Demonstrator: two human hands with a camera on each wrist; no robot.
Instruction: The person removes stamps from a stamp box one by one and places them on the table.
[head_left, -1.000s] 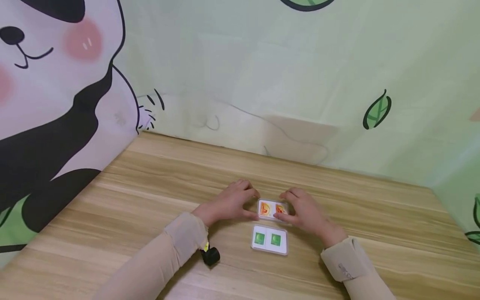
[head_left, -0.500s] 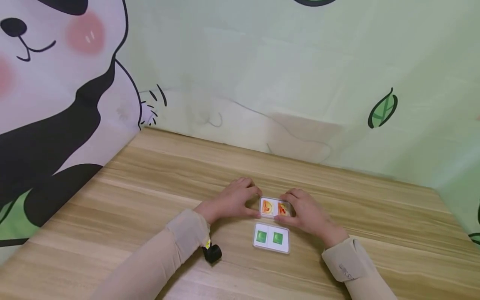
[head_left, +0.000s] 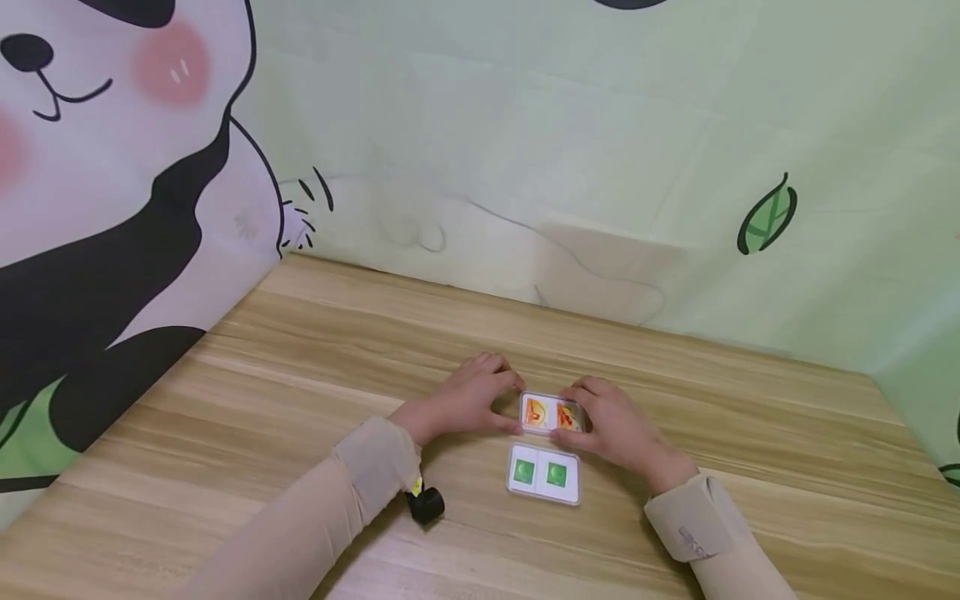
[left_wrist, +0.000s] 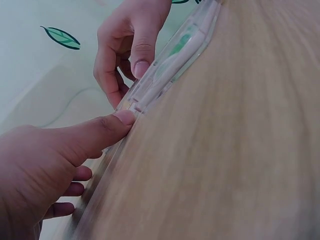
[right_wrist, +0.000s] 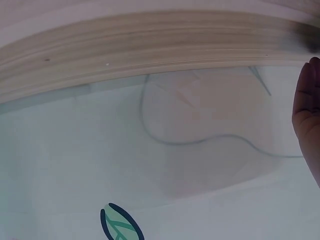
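Note:
On the wooden table lies a clear flat case (head_left: 538, 414) with two orange pictures on white. My left hand (head_left: 467, 402) spans its left end, thumb at the near corner and a finger at the far one. Across its right end my right hand (head_left: 618, 425) holds it between thumb and fingers, partly covering the right picture. Nearer me lies a second clear case (head_left: 542, 475) with two green squares, touched by neither hand. The left wrist view shows my left thumb (left_wrist: 125, 117) against a case corner. Only part of a hand (right_wrist: 309, 115) appears in the right wrist view.
A small black cylindrical object (head_left: 427, 506) hangs at the left cuff, close to the table (head_left: 360, 333). Behind the table rises a pale green wall covering (head_left: 465, 125) with leaf drawings. A large panda drawing (head_left: 112, 183) covers the left side.
The head view has shifted slightly, so the whole scene sits a little to the right and higher. Both hands stay around the orange-picture case, with no clear movement over the table.

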